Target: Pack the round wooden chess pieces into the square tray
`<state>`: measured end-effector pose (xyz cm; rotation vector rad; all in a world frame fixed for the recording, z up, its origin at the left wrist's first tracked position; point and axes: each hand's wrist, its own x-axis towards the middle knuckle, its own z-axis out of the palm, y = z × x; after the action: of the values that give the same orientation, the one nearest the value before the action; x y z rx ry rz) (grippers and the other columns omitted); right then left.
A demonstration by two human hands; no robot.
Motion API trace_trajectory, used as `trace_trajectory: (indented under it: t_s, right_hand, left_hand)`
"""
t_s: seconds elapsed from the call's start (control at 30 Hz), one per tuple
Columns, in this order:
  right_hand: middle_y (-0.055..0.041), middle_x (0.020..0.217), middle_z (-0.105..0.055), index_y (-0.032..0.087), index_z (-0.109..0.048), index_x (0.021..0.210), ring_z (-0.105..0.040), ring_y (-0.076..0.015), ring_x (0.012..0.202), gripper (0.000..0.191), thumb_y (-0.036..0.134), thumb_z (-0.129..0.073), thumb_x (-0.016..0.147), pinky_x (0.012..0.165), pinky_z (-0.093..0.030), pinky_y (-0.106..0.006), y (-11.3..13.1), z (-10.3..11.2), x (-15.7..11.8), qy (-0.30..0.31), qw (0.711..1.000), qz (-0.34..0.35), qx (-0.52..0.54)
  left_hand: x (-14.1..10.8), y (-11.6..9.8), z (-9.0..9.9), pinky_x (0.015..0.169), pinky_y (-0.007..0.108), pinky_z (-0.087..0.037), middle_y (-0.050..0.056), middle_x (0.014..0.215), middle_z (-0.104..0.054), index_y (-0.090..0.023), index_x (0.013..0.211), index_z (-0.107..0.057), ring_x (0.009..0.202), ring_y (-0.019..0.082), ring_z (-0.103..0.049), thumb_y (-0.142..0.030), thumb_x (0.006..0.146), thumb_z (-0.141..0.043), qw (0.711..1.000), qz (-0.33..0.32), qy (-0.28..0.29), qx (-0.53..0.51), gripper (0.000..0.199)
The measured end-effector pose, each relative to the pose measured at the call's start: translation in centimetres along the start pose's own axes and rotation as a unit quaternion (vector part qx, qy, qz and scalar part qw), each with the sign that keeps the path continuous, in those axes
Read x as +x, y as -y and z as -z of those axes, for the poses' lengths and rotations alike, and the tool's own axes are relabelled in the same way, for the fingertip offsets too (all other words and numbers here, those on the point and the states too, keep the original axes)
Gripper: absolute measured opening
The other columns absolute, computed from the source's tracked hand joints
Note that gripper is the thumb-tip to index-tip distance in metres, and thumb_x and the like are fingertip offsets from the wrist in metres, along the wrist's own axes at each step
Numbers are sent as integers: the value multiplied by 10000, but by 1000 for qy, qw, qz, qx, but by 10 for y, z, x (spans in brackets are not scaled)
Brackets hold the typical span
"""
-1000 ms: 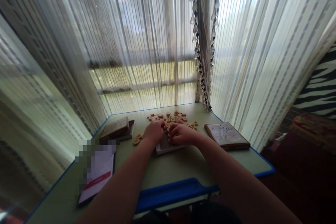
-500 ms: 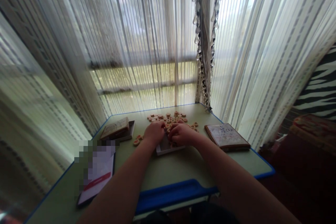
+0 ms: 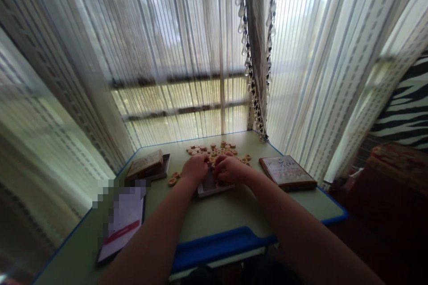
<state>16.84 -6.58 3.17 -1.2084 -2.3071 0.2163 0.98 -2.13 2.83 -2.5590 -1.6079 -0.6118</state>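
Both my hands are over a shallow open box [image 3: 214, 191] on the table, fingers curled downward. My left hand [image 3: 195, 167] is closed at the box's left side, and its fingertips are mostly hidden. Over the right part of the box, my right hand [image 3: 230, 168] has its fingers bent and drawn together, with a round wooden Chinese chess piece [image 3: 214, 166] at the fingertips. Some reddish pieces lie in the box under that hand, partly covered. Just beyond my hands spreads a cluster of Chinese chess pieces [image 3: 202, 148]. Several more pieces [image 3: 172, 181] lie left of my left wrist.
A flat case [image 3: 287, 172] lies to the right. On the left, a box lid [image 3: 147, 163] leans on an open tray [image 3: 166, 167]. A tablet-like flat object [image 3: 125, 220], partly pixelated, lies nearer. The pale green table [image 3: 220, 216] has a blue edge; curtains [image 3: 187, 53] hang behind.
The view has shifted slightly, so everything sits a little further left. My hands stay over the box in nearly the same pose.
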Motion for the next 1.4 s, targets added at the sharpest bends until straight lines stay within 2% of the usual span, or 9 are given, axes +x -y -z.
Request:
trace_trajectory:
  t_s: [0.17,0.37,0.6,0.8,1.03,1.17,1.4]
  right_hand:
    - [5,882,-591,261,-709,736,-451,-156,855,166,194,-575,664,838,-288,-301,-3,-2,0,-25,999,-22,1]
    - [2,879,-585,286,-706,775,-419,-167,848,267,127,-523,662,843,-275,-321,-10,-7,2,-37,998,-25,-32]
    - [-7,852,-585,265,-710,748,-423,-166,852,238,129,-534,664,871,-262,-326,-8,-5,1,-41,998,-22,-31]
    - [-6,910,-576,282,-703,797,-426,-169,858,209,193,-549,687,840,-293,-314,-6,-4,1,-23,999,-11,-39]
    - [2,890,-579,278,-705,779,-444,-162,851,194,219,-541,695,832,-302,-300,-5,-4,1,-18,999,-6,-33]
    - [0,873,-586,273,-705,798,-455,-159,854,214,204,-530,695,854,-304,-294,-6,-2,3,-56,997,-38,-29]
    - [-54,882,-571,219,-690,863,-450,-175,879,246,204,-474,747,837,-335,-276,-20,8,3,-177,966,-169,-87]
  left_hand:
    - [0,-2,3,733,271,-427,37,875,-638,-220,843,-611,833,176,-572,-166,721,-399,1000,14,12,-7,250]
    - [-1,-4,6,762,258,-426,34,896,-638,-215,863,-617,871,169,-566,-142,697,-412,999,33,23,-12,273]
    - [-2,-4,6,760,261,-426,44,897,-638,-211,860,-618,872,175,-567,-133,691,-413,999,25,21,-14,277]
    - [-1,-4,5,757,264,-428,46,886,-640,-208,856,-621,866,180,-568,-134,700,-412,999,25,19,-12,271]
    - [-2,-3,4,746,269,-425,46,878,-643,-210,841,-620,841,182,-571,-142,698,-415,1000,17,16,-7,259]
    - [-2,-4,5,748,264,-423,43,877,-638,-206,838,-618,842,176,-567,-152,699,-417,1000,17,19,-8,251]
    - [-3,-3,5,736,244,-420,29,866,-632,-209,862,-617,820,156,-558,-202,698,-459,999,-11,27,-31,228]
